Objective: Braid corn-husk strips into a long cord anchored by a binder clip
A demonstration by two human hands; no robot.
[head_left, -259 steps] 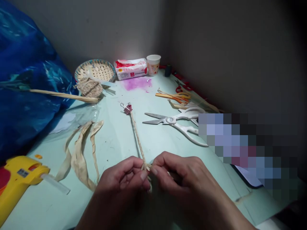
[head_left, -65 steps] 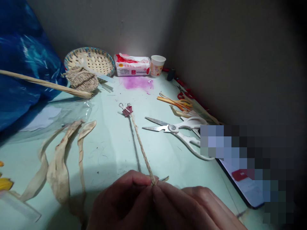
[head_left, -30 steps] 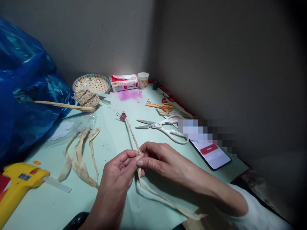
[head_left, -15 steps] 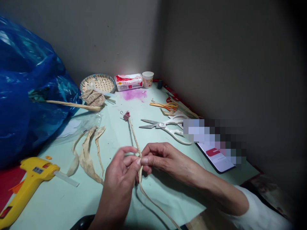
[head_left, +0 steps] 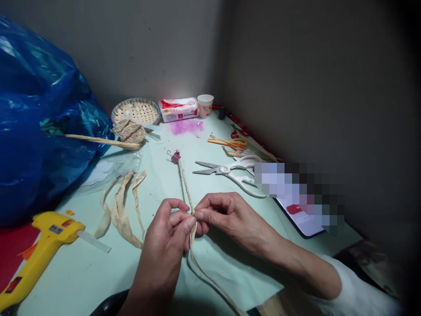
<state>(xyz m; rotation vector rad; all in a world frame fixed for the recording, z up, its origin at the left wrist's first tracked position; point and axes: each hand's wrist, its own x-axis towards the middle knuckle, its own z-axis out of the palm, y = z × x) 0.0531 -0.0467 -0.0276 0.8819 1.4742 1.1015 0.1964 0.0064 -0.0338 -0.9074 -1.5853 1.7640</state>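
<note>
A thin braided cord [head_left: 186, 186] of pale, dried husk-like fibre runs from a dark red binder clip [head_left: 176, 157] toward me, pulled straight. My left hand [head_left: 173, 230] pinches the cord at its near end between thumb and fingers. Right beside it, my right hand [head_left: 220, 213] pinches the same spot, the fingertips of both hands nearly touching. Loose strands [head_left: 205, 274] trail from under my fingers to the table's front edge. Exactly how the strands cross is hidden by my fingertips.
Open white-handled scissors [head_left: 226, 170] and a phone [head_left: 299, 215] lie right. Left are husk strips [head_left: 122, 210], a yellow glue gun [head_left: 49, 245] and a blue plastic bag [head_left: 49, 109]. Behind stand a woven basket [head_left: 144, 112], twine ball [head_left: 130, 132], tissue pack [head_left: 178, 109] and paper cup [head_left: 205, 106].
The view has shifted slightly. Both hands stay pinched at the cord's near end, with only small finger movements; my left index finger is a little more raised and bent.
</note>
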